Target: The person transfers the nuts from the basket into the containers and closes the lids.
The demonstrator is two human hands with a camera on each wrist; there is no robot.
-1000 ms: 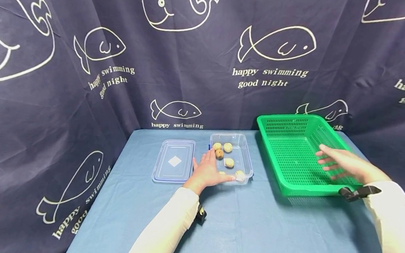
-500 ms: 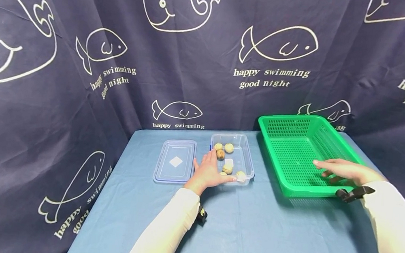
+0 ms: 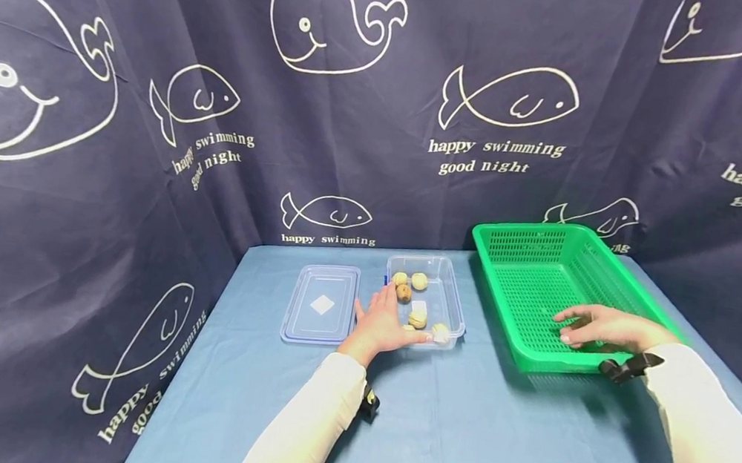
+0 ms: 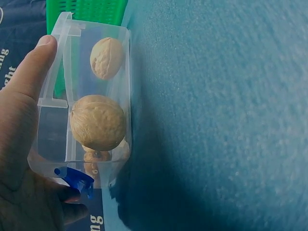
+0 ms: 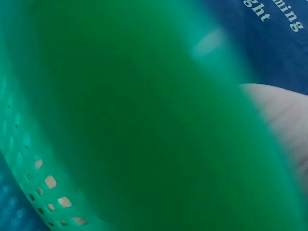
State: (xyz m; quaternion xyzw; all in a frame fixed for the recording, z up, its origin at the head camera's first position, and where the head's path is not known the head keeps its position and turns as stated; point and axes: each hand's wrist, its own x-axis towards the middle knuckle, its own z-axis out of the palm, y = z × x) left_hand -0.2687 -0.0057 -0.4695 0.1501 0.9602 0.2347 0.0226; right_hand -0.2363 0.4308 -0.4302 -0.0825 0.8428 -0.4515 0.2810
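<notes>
In the head view my left hand (image 3: pixel 378 327) lies around the near left corner of a clear plastic container (image 3: pixel 456 303). Its thumb runs along the near rim, and its fingers lie at the left side by a blue clip (image 4: pixel 74 179). Inside are several walnuts, among them a darker brown one (image 3: pixel 403 293) and a pale one (image 3: pixel 419 281); a large walnut (image 4: pixel 97 122) shows through the wall. My right hand (image 3: pixel 613 328) reaches over the near rim of a green basket (image 3: pixel 504 311), fingers loosely bent, with nothing seen between thumb and fingers.
A clear lid (image 3: pixel 322 303) with blue edging lies left of the container. A blue cloth (image 3: pixel 446 425) covers the table, and a dark curtain (image 3: pixel 353 140) with whale and fish drawings hangs behind. The basket wall fills most of the right wrist view.
My right hand has moved left and lower into the basket, its fingers bending. One walnut has rolled toward the container's near side. The left hand stays in place; the head view has shifted slightly.
</notes>
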